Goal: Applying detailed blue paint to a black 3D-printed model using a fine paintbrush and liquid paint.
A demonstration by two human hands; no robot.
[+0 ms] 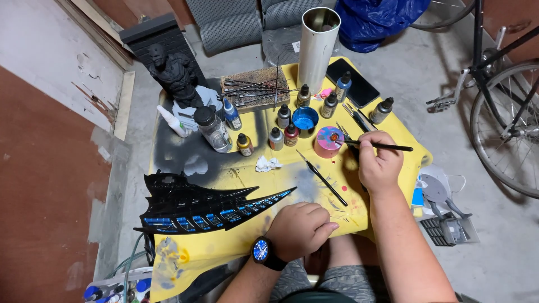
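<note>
Nearest, the left hand rests curled in a loose fist on the yellow table, empty, just right of the black model's blue-striped tip, likely steadying it. Farther right, the right hand pinches a thin brush, its tip dipping into the pink paint pot. Paint bottles stand beyond within reach.

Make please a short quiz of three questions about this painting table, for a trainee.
1. True or false: the right hand holds a brush.
2. What does the brush tip touch? A) pink palette B) metal tube C) phone
3. Which hand rests by the black model?

Key: 1 true. 2 A, the pink palette. 3 The left hand, a closed fist on the yellow cloth.
</note>
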